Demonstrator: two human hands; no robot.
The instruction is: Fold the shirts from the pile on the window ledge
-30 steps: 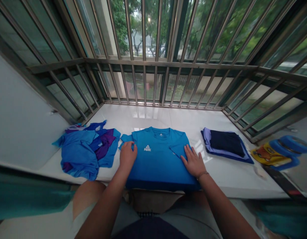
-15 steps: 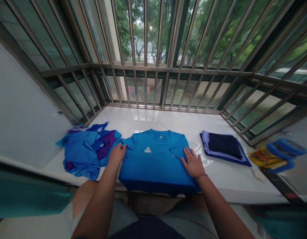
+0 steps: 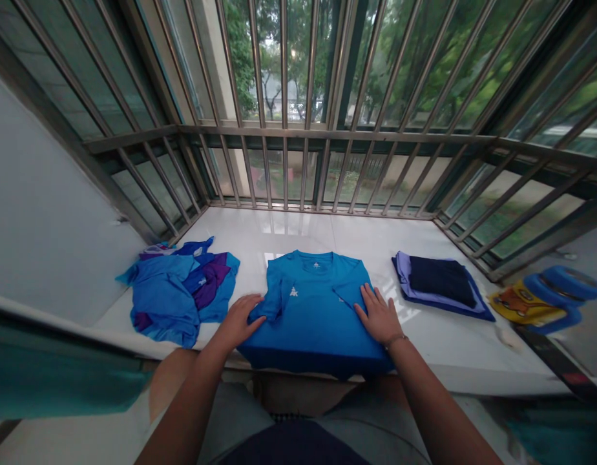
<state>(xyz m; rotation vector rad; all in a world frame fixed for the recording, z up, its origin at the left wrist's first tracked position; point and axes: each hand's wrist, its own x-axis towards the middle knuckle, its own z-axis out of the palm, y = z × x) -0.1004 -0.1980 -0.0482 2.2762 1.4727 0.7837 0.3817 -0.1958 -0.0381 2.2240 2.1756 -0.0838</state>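
Observation:
A blue T-shirt [image 3: 315, 326] lies spread on the white ledge, its collar toward the window and its lower part hanging over the front edge. Both sleeves are turned inward over the chest, and the left one covers part of the white print. My left hand [image 3: 240, 320] rests at the shirt's left side by the folded sleeve, thumb apart from the fingers, gripping nothing. Flat on the right side, beside the other sleeve, is my right hand [image 3: 380, 315] with its fingers spread.
A rumpled heap of blue and purple clothes [image 3: 165, 297] lies at the left. At the right sits a folded stack of dark and lilac clothes [image 3: 441, 283]. Beyond it stands a blue-and-yellow jar [image 3: 541, 300]. Metal bars [image 3: 327, 135] line the window behind the ledge [image 3: 298, 226].
My left hand has brought the left sleeve inward onto the shirt's chest and let go of it, its fingers now opened. My right hand stays on the shirt's right side.

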